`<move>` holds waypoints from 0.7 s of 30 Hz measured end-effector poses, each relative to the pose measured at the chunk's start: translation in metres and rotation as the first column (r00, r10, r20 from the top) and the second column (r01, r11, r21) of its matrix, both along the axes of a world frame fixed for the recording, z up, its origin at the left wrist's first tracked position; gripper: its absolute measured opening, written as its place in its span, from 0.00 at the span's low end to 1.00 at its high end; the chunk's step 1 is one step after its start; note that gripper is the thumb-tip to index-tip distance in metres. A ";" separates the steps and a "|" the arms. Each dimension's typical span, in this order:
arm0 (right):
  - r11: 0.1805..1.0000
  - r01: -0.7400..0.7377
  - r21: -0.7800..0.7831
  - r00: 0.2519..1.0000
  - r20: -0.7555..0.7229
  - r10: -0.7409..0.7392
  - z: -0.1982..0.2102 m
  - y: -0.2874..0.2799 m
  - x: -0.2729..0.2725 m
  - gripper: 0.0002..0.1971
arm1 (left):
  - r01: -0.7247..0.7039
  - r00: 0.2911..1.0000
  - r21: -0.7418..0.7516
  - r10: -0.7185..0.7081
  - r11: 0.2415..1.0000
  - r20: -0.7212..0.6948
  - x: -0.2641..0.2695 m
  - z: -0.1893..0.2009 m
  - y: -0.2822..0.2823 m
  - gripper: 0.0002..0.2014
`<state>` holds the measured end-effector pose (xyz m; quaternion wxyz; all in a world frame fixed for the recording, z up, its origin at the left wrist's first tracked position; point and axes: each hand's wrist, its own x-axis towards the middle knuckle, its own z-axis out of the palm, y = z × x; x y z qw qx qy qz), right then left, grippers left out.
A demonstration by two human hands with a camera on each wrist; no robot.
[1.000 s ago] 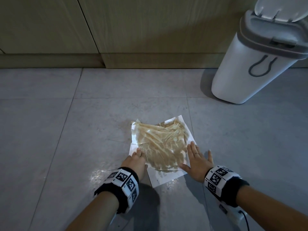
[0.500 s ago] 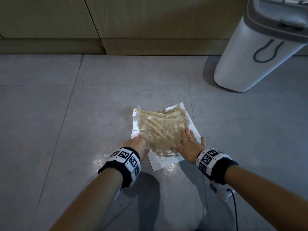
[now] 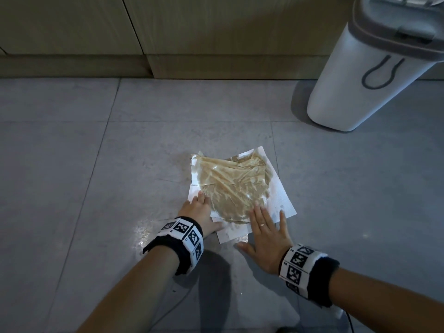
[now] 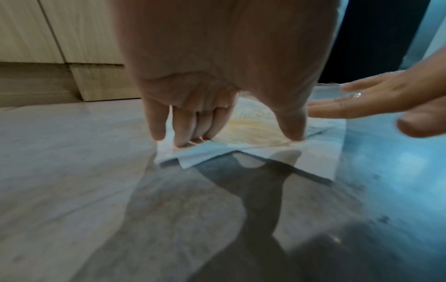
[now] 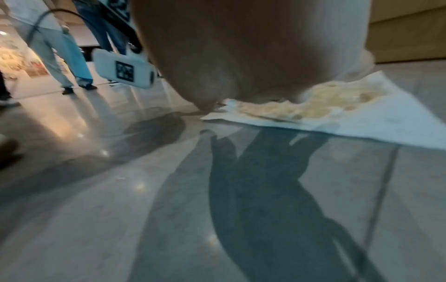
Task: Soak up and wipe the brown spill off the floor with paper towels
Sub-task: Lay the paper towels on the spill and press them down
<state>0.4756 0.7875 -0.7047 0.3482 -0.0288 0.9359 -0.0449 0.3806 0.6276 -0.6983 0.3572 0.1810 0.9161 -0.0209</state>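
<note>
Layered white paper towels (image 3: 280, 204) lie flat on the grey tile floor, their middle soaked by the brown spill (image 3: 235, 186). My left hand (image 3: 200, 205) presses straight fingers (image 4: 183, 137) and thumb onto the towels' near left corner (image 4: 313, 156). My right hand (image 3: 266, 227) is flat with fingers spread, its fingertips over the near edge of the soaked patch. Whether it touches the paper is unclear. In the left wrist view the right hand (image 4: 357, 103) shows straight fingers and a ring. In the right wrist view, the palm (image 5: 241, 57) hides its fingers, with the towels (image 5: 374, 122) beyond.
A white bin (image 3: 360, 92) with a grey lid stands at the far right. Wooden cabinet fronts (image 3: 216, 32) run along the back. A wet glint (image 3: 144, 233) shows on the floor beside my left wrist. People's legs (image 5: 60, 57) stand behind on the left.
My right hand slid from the towels' right edge onto the soaked patch, then drew back toward me to the near edge. The left hand stayed at the near left corner.
</note>
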 end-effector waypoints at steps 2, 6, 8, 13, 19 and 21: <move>0.996 -0.079 -0.042 0.994 0.072 0.081 0.000 -0.008 0.009 0.55 | -0.002 1.000 -0.038 0.002 0.999 -0.007 0.007 -0.003 0.003 0.53; 0.989 -0.145 -0.015 0.989 0.034 0.145 0.003 -0.014 0.011 0.55 | -0.021 1.000 -0.086 0.019 0.996 -0.019 0.017 -0.010 0.011 0.58; 0.982 -0.187 -0.010 0.980 -0.068 0.186 0.006 -0.016 0.010 0.47 | -0.026 1.000 -0.083 0.024 0.996 -0.020 0.017 -0.010 0.012 0.59; 0.964 -0.261 -0.054 0.959 0.096 0.265 0.010 -0.018 0.007 0.47 | -0.018 1.000 -0.087 0.017 0.996 -0.014 0.017 -0.010 0.012 0.59; 0.955 -0.266 -0.127 0.957 0.080 0.278 0.006 -0.013 -0.004 0.55 | -0.012 1.000 -0.079 0.011 0.997 -0.013 0.018 -0.011 0.010 0.58; 0.980 -0.149 -0.130 0.987 0.042 0.155 0.007 -0.009 -0.009 0.55 | -0.009 1.000 -0.076 0.008 0.997 -0.010 0.018 -0.011 0.010 0.58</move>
